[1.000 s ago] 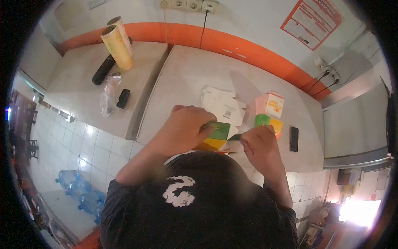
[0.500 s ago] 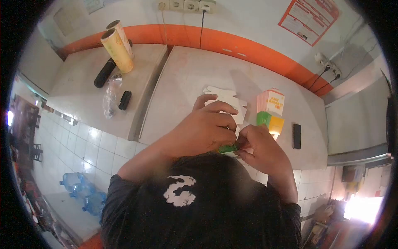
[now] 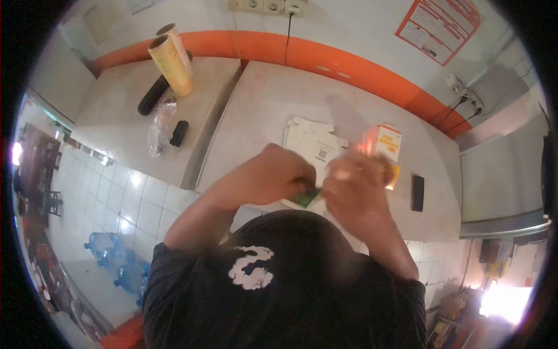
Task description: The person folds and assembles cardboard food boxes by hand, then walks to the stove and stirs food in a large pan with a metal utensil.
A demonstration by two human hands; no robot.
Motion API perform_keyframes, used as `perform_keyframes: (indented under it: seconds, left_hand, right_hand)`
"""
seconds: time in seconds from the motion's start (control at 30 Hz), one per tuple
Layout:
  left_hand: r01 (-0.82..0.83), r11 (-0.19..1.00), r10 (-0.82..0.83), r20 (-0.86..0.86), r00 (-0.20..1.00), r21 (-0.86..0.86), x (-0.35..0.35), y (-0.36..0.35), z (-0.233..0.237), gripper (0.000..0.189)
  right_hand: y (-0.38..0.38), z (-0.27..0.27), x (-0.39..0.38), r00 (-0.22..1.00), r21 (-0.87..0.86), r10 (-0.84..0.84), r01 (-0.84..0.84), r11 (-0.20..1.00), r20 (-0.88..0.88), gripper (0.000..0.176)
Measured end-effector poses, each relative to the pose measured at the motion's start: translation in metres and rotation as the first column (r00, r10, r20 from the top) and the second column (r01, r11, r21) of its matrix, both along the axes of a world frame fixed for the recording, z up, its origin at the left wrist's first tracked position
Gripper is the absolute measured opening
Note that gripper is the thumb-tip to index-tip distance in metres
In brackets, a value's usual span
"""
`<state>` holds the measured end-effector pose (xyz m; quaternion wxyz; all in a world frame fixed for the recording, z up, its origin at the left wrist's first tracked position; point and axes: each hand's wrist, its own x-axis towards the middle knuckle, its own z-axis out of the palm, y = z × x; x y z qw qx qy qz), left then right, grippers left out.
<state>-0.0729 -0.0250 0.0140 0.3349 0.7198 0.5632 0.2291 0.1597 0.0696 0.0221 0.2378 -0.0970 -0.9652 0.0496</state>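
Observation:
My left hand is closed, its fingers curled round a green folded-card piece low in front of my shirt. Close beside it is my right hand, raised and smeared by motion; its fingers cannot be made out, nor whether it touches the card. Behind both hands lie flat white carton blanks, one printed with a small square code. A white and orange printed carton stands beyond my right hand, with a yellow carton part partly hidden below it.
A black phone lies at the right of the table. On the left table are yellow film rolls, a long black object, a clear plastic bag and a small black object. Blue water jugs stand on the floor.
My hands have drawn apart. The left moved slightly down-left with the green card; the right rose and now blurs over the green and yellow carton. More of the white blanks shows.

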Motion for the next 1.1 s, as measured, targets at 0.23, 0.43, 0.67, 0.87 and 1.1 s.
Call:
perform_keyframes:
  seconds: [0.23,0.43,0.67,0.87,1.1]
  left_hand:
    - [-0.328,0.932,0.261,0.915,0.309,-0.155,0.044,-0.015,-0.069,0.038]
    - [-0.499,0.851,0.431,0.765,0.479,-0.166,0.077,-0.001,-0.074,0.034]
    - [-0.02,0.857,0.209,-0.311,0.927,0.515,0.149,0.023,0.031,0.041]
    - [0.147,0.975,-0.091,-0.299,0.95,0.169,0.185,0.08,0.045,0.033]
    - [0.197,0.978,-0.145,-0.472,0.87,0.062,0.237,0.088,0.045,0.03]
  right_hand:
    - [0.04,-0.04,0.035,0.872,-0.811,-0.278,-0.199,0.551,-0.403,0.091]
    - [0.047,-0.033,0.079,0.97,-0.955,-0.144,-0.156,0.254,-0.197,0.062]
    - [0.077,-0.002,0.133,0.973,-0.75,0.2,-0.044,0.66,0.119,0.058]
    - [0.089,0.018,0.205,0.992,-0.782,-0.116,0.11,0.614,0.048,0.033]
    - [0.112,-0.019,0.237,0.917,-0.347,0.181,-0.31,0.885,-0.356,0.022]
